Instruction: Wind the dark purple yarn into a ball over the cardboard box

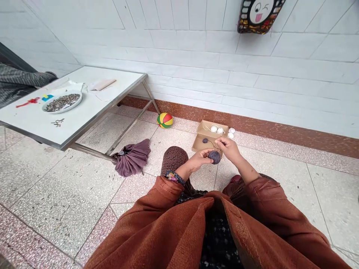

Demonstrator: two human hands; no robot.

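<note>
My left hand (199,158) is closed round a dark purple-grey ball of yarn (214,157), held above the floor between my knees. Just above the ball, my right hand (228,148) pinches a strand of the same yarn between thumb and fingertips. Beneath and beyond my hands lies an open cardboard box (199,131) on the floor. A smaller dark yarn ball (205,141) sits in its near half, with a strand leading toward my right hand. Two white yarn balls (217,129) rest in the far half.
More white balls (231,133) lie beside the box. A colourful ball (165,120) and a folded purple umbrella (134,157) are on the floor. At left, a table (92,108) bears a plate of seeds (63,103); a person's sleeve (25,80) shows beyond. A basket (259,16) hangs on the wall.
</note>
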